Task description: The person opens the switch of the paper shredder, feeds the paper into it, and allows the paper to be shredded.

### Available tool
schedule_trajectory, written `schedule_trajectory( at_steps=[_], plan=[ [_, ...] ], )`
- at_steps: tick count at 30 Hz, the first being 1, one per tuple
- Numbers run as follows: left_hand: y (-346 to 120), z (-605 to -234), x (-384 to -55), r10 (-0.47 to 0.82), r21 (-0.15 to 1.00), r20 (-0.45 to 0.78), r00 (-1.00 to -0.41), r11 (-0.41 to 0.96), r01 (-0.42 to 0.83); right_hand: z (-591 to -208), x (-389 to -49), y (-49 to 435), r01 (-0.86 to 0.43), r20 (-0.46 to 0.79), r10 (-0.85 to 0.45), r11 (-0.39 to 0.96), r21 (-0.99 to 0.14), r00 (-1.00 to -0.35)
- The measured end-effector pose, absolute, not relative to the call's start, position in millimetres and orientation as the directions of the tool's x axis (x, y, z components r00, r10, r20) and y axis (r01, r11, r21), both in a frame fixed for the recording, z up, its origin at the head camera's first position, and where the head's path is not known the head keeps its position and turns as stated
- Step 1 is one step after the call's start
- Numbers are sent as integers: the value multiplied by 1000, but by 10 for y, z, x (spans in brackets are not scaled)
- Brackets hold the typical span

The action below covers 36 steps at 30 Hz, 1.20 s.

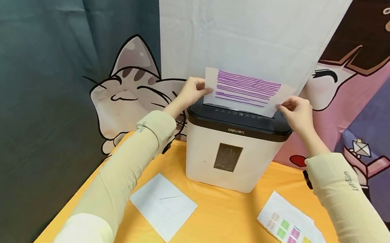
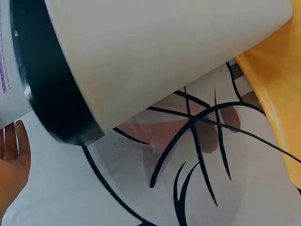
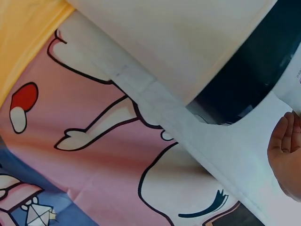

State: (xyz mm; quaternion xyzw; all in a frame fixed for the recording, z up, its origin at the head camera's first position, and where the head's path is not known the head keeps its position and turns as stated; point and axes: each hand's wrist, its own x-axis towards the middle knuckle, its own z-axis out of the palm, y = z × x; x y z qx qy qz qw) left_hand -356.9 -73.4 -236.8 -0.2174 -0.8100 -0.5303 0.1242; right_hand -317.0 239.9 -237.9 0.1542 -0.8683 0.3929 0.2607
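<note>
A sheet of paper (image 1: pixel 242 91) with purple highlighted lines stands upright at the slot on top of a paper shredder (image 1: pixel 199 149), which has a white body and a black lid. My left hand (image 1: pixel 193 91) pinches the sheet's left edge between thumb and fingers. On the opposite edge, my right hand (image 1: pixel 297 110) pinches the paper low down, just above the lid. The left wrist view catches the left hand (image 2: pixel 13 162) beside the sheet at the frame's edge. In the right wrist view, part of the right hand (image 3: pixel 287 155) shows under the paper's corner.
A white sheet (image 1: pixel 162 207) with a few thin lines lies on the yellow tabletop (image 1: pixel 219 227), left of centre. Papers with coloured blocks (image 1: pixel 294 231) lie at the right. Behind the shredder hangs a cloth backdrop (image 1: pixel 247 28) with cartoon figures.
</note>
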Motion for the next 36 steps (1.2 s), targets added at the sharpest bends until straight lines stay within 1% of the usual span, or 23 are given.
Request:
schedule_trajectory(
  at_steps=[6,9,16,21,25,28,30,32,36],
  plan=[
    [-739,-2412,-3604,252,797,415,-874,363,483,-2421,-3213,2379,-450,572,-35,657,-605,-820],
    [-754,-2409,-3601,266,797,397,-878,374,474,-2428,-3220,2380,-444,555,-43,654,-613,-831],
    [-777,-2461,-3631,293,776,385,-875,410,479,-2440,-3207,2408,-440,523,-117,707,-554,-844],
    [-755,-2496,-3629,301,793,371,-879,391,468,-2476,-3209,2415,-414,517,-106,742,-527,-849],
    [-723,-2511,-3624,254,808,387,-887,371,458,-2493,-3219,2408,-409,524,-106,759,-506,-845],
    [-699,-2510,-3625,180,784,442,-879,399,476,-2501,-3233,2394,-402,515,-112,770,-496,-850],
    [-687,-2509,-3623,138,758,472,-871,441,481,-2506,-3244,2379,-390,507,-108,778,-492,-855],
    [-676,-2508,-3621,116,744,475,-872,476,468,-2515,-3253,2363,-375,505,-93,785,-493,-858],
    [-659,-2517,-3616,124,742,443,-888,505,441,-2521,-3254,2319,-359,529,-38,777,-518,-847]
  ],
)
